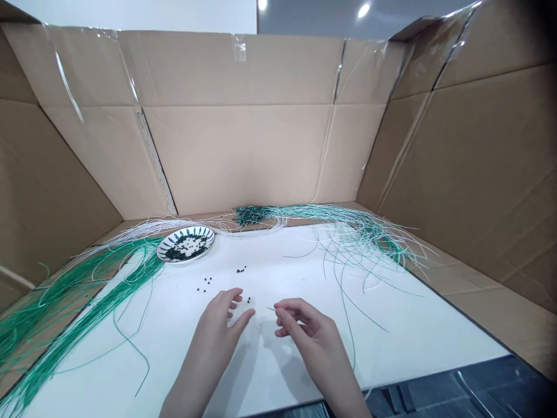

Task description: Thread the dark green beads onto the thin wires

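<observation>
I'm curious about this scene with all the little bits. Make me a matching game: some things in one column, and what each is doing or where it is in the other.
Things:
1. plate
2. loose beads
3. green strands
4. right hand

Where or what:
A. pinching a thin strand
B. scattered on a white sheet
C. holding dark beads
D. trailing over the sheet's left edge

Pairs: 1-C, 2-B, 3-D, 4-A

Plate (167, 251) w/ beads (185, 247) back-left on board (391, 337), wires (65, 296) L & R.
</observation>
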Motion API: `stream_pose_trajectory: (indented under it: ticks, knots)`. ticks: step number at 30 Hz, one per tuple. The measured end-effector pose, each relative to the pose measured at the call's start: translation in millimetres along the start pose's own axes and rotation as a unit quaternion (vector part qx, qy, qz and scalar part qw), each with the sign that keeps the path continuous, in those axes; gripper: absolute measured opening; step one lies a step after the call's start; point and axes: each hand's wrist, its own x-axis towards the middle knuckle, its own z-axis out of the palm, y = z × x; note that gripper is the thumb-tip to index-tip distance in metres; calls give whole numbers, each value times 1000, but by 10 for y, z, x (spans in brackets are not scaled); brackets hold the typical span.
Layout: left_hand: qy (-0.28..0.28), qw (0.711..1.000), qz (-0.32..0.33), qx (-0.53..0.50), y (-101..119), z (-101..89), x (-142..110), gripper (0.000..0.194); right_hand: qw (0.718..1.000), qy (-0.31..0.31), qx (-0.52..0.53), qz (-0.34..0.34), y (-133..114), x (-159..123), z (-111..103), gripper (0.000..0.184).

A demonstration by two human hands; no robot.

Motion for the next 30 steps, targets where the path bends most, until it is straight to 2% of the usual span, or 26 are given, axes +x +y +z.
stream_pose_trajectory:
  ticks: [5,7,11,14,16,17,20,24,28,30]
  knots:
    - [12,993,-12,119,-43,249,246,7,999,-9,-20,37,189,77,-72,28]
    - [7,992,-18,122,-5,287,271,9,999,-13,-23,35,195,72,-77,28]
    - [-1,998,-35,45,55,255,277,16,1000,-15,-24,11,150,77,-53,29]
    - [-24,995,-43,-85,95,151,184,10,1000,-16,-23,-9,93,75,-5,26]
    - [-51,977,-57,-200,128,49,52,10,999,-23,-19,-21,37,51,41,24]
    - [-60,962,-68,-256,146,-7,-29,16,999,-28,-17,-26,-1,29,68,23]
    - [-38,915,-114,-385,200,-169,-270,36,998,-57,25,-23,-152,-76,162,22]
    - [-2,866,-163,-472,286,-290,-463,38,992,-91,91,-6,-393,-239,300,17]
    - [39,818,-173,-548,367,-320,-526,35,993,-90,77,-18,-539,-317,417,12]
    - [54,808,-170,-561,390,-332,-545,37,993,-87,71,-26,-562,-327,459,11]
